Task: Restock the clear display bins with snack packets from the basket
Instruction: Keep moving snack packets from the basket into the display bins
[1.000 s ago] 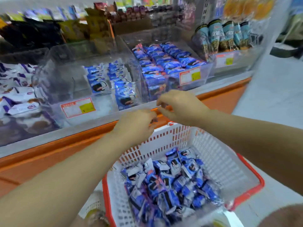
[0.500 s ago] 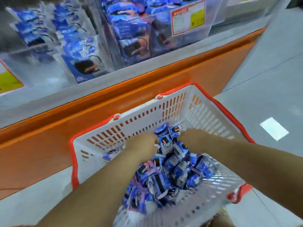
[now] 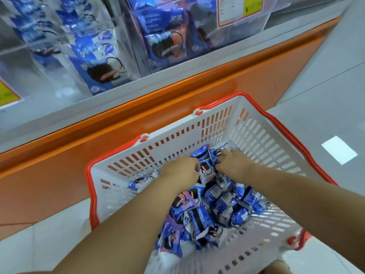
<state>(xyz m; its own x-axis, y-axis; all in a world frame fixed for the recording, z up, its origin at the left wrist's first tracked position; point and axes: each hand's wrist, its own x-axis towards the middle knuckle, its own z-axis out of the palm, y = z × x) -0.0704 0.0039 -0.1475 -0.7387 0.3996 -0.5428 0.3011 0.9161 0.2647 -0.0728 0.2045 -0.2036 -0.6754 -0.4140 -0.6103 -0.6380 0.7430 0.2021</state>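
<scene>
Inside the basket [image 3: 177, 138], left grip [image 3: 179, 171] and right grip [image 3: 233, 165] have seemingly closed on packets [image 3: 216, 193].

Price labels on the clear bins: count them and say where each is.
2. One price label sits on the front of the top-right clear bin; the other label is cut by the picture's left edge. Others may lie outside the view.

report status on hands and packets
Left hand, right hand both in basket, gripping packets at far end. Clear bins above, untouched. Nothing blocking.
</scene>
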